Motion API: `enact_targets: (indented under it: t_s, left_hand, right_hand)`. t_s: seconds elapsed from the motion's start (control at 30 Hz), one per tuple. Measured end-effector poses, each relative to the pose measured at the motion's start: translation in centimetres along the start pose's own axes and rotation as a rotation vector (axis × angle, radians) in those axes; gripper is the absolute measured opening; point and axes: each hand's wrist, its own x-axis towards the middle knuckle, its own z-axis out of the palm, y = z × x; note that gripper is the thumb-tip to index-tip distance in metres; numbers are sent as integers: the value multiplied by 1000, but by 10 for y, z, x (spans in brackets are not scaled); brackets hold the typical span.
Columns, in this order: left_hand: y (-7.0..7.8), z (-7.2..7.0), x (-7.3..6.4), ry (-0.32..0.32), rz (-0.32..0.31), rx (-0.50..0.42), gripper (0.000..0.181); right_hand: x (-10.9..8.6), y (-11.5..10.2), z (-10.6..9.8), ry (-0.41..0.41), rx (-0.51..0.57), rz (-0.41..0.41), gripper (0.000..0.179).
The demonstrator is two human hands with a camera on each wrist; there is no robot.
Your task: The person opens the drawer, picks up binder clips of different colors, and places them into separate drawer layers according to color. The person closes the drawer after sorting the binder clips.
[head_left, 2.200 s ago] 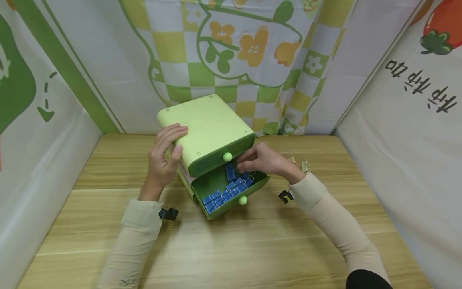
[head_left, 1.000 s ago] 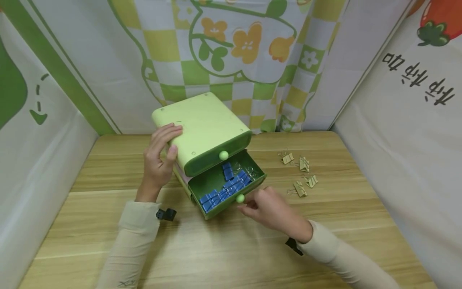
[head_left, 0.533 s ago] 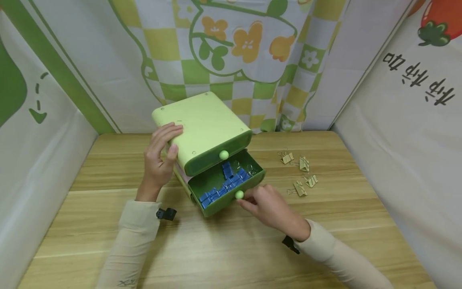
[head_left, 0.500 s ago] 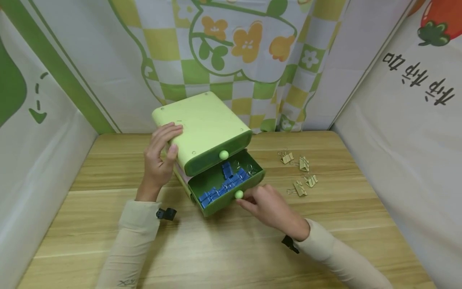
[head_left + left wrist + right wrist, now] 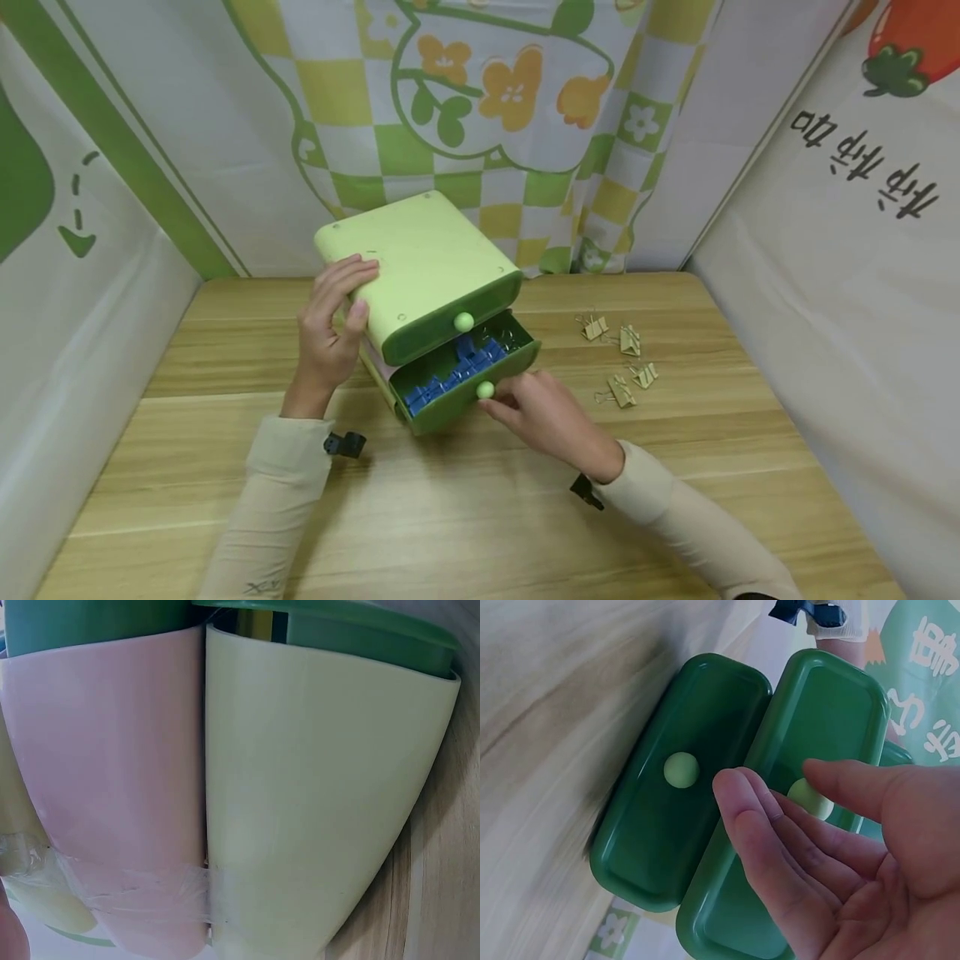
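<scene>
A pale-green drawer chest [image 5: 420,250] stands on the table, its pulled-out lower drawer [image 5: 442,417] holding several blue binder clips [image 5: 457,375]. My right hand [image 5: 551,417] pinches that drawer's round light-green knob [image 5: 486,390], thumb on one side and fingers on the other, also seen in the right wrist view. My left hand [image 5: 330,325] rests on the chest's left edge, fingers laid over the top and thumb along the front corner. The left wrist view shows the chest's pink tier [image 5: 112,765] beside a cream tier [image 5: 322,772].
Several gold binder clips [image 5: 618,390] lie on the wooden table [image 5: 480,517] right of the chest. A patterned curtain [image 5: 510,183] hangs close behind it, and printed cloth walls flank both sides. Clear tape [image 5: 135,892] crosses the tiers.
My right hand has left the inside of the drawer for its knob. The drawer has since slid part way into the chest. My left hand keeps its place on the chest.
</scene>
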Motion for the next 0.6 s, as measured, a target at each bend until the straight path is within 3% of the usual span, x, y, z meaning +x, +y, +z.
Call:
enact_targets:
  t_s: [0.6]
  left_hand:
    - [0,-1,0,-11,-2,2,43]
  right_hand:
    - [43,3,14,68,19,-52,25]
